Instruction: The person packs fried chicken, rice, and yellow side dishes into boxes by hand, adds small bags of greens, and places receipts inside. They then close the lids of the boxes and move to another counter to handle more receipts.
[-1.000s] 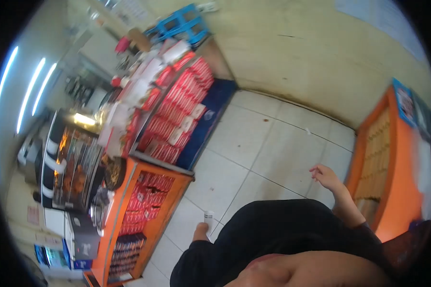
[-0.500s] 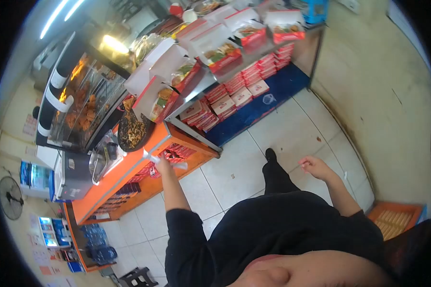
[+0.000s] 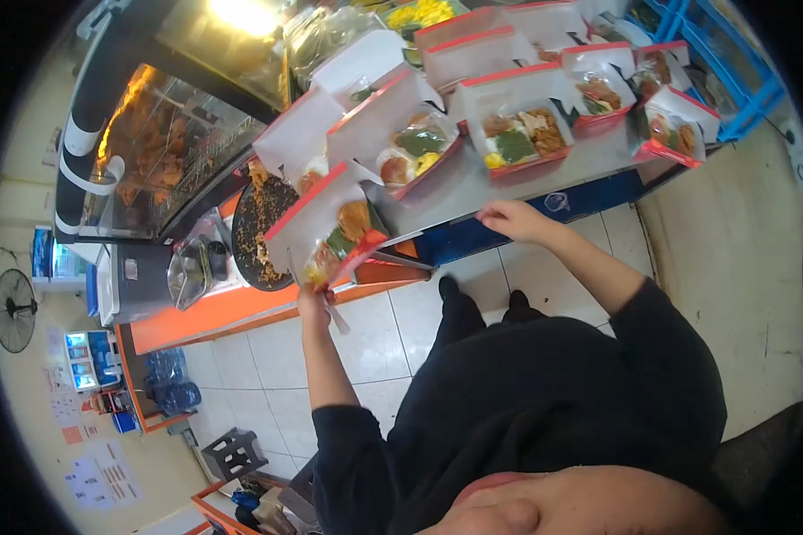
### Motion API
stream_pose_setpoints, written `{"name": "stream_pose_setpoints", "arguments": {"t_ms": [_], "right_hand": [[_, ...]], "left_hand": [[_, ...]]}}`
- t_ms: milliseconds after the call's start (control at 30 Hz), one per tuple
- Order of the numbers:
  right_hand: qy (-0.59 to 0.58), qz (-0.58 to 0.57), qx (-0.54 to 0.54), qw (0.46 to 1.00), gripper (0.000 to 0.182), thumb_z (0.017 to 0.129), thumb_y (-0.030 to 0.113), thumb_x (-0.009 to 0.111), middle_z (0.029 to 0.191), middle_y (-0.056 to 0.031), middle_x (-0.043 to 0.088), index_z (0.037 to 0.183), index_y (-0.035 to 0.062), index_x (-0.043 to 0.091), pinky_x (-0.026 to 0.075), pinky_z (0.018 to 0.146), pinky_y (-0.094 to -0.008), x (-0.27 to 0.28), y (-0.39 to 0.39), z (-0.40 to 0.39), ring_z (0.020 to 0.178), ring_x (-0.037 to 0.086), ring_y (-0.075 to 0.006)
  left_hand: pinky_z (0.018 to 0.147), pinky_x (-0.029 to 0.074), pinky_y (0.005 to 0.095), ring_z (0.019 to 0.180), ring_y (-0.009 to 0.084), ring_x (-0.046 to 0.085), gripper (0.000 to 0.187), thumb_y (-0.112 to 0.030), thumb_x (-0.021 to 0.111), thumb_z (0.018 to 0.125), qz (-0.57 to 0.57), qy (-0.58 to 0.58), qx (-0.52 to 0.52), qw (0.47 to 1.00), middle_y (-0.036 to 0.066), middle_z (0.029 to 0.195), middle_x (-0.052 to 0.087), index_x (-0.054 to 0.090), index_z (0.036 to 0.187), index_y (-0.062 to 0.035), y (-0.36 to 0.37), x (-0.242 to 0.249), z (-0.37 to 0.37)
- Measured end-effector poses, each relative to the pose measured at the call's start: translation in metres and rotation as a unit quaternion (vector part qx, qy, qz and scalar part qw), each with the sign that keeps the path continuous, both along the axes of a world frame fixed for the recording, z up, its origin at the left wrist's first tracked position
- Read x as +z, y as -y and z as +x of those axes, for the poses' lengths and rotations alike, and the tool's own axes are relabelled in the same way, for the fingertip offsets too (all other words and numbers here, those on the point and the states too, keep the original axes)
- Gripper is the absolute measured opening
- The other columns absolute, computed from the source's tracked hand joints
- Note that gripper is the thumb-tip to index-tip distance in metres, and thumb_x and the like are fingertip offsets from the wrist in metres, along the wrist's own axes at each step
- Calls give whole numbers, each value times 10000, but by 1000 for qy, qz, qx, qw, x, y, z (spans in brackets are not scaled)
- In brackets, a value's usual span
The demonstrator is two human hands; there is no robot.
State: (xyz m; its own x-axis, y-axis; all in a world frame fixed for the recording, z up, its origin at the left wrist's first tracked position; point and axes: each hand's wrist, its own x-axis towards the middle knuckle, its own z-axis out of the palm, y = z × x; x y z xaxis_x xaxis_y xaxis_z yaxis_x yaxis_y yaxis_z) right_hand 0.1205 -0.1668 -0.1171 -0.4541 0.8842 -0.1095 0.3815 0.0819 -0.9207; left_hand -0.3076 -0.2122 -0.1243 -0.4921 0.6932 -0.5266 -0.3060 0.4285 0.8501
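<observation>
My left hand (image 3: 315, 301) is shut on a thin light utensil (image 3: 336, 317), right below an open red-and-white meal box (image 3: 330, 234) with food in it, which overhangs the near edge of the steel counter (image 3: 437, 198). My right hand (image 3: 510, 219) rests with bent fingers on that counter's near edge and holds nothing. Just beyond it stands another open meal box (image 3: 519, 135) with rice, greens and meat. Several more open filled boxes (image 3: 401, 134) line the counter.
A heated glass case with fried chicken (image 3: 143, 147) stands at the left on an orange counter (image 3: 214, 312). A round dark tray of fried bits (image 3: 260, 227) and a metal container (image 3: 192, 267) sit beside it. Blue crates (image 3: 732, 62) are far right. A fan (image 3: 13, 308) stands by the far-left wall.
I have turned from the floor and shelves to face the counter from close up. My left hand rose to the nearest box, and my right hand came up onto the counter edge.
</observation>
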Motion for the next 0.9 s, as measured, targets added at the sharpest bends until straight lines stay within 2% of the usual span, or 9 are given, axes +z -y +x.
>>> {"name": "stream_pose_setpoints", "arguments": {"t_ms": [167, 267, 367, 433, 467, 567, 667, 800, 900], "right_hand": [[-195, -139, -17, 971, 404, 852, 265, 485, 1132, -51, 522, 1190, 47, 445, 375, 870, -286, -13, -66, -105, 1010, 485, -146], [-442, -354, 5, 824, 466, 858, 321, 454, 1202, -45, 474, 1246, 73, 383, 350, 903, -302, -16, -101, -115, 1037, 468, -170], [-301, -244, -44, 921, 472, 788, 315, 563, 1164, -93, 500, 1164, 51, 454, 370, 867, -325, 36, -102, -105, 1043, 466, -210], [228, -153, -126, 953, 482, 708, 290, 627, 1107, -119, 507, 1097, 49, 477, 383, 844, -332, 63, -103, -103, 1009, 483, -225], [232, -152, -131, 952, 482, 708, 290, 627, 1107, -119, 507, 1097, 49, 477, 383, 844, -332, 65, -98, -101, 1009, 483, -225], [123, 407, -146, 893, 296, 617, 158, 667, 810, -113, 551, 866, 42, 555, 414, 700, -364, 68, -88, -103, 807, 530, -268], [115, 329, -91, 933, 169, 682, 103, 588, 726, -105, 578, 840, 42, 593, 439, 714, -359, 56, -86, -110, 760, 549, -287], [-7, 197, -135, 971, 195, 748, 27, 484, 885, -97, 617, 919, 28, 577, 435, 786, -311, -1, -41, -107, 893, 575, -212], [-253, -23, -208, 945, 197, 775, 46, 497, 940, -89, 611, 964, 15, 546, 432, 802, -313, -32, -29, -119, 898, 567, -189]], "left_hand": [[430, 334, 267, 468, 158, 416, 231, -262, 386, 809, -62, 72, -37, 995, 61, 651, 467, 476, 879, -61, 27, 22, 9], [431, 336, 278, 503, 151, 437, 250, -262, 376, 814, -89, 129, -110, 982, 68, 679, 476, 477, 934, -67, -1, 5, 23], [515, 417, 293, 580, 180, 510, 383, -350, 493, 800, -93, -67, -324, 939, 81, 756, 530, 475, 1036, -48, -32, 1, 24], [555, 425, 307, 615, 198, 517, 388, -290, 520, 792, -23, -169, -354, 920, 94, 779, 537, 456, 1067, -24, -31, 31, 26], [596, 433, 322, 650, 216, 524, 405, -230, 548, 784, 59, -274, -364, 888, 107, 802, 545, 437, 1097, 1, -34, 40, 25], [679, 438, 327, 752, 263, 565, 395, -79, 625, 700, 269, -593, -236, 721, 178, 844, 574, 497, 1070, -26, -52, 50, -3], [673, 444, 335, 752, 273, 571, 275, -38, 638, 665, 197, -451, -300, 817, 147, 811, 582, 574, 932, -29, -80, 55, -2], [633, 444, 314, 719, 264, 566, 166, -1, 601, 661, 330, -497, -323, 735, 111, 769, 584, 586, 824, -26, -57, -3, -18], [541, 433, 276, 616, 125, 518, 105, -64, 543, 725, 186, -230, -310, 903, 40, 697, 541, 519, 796, 9, -48, 11, 15]]}}
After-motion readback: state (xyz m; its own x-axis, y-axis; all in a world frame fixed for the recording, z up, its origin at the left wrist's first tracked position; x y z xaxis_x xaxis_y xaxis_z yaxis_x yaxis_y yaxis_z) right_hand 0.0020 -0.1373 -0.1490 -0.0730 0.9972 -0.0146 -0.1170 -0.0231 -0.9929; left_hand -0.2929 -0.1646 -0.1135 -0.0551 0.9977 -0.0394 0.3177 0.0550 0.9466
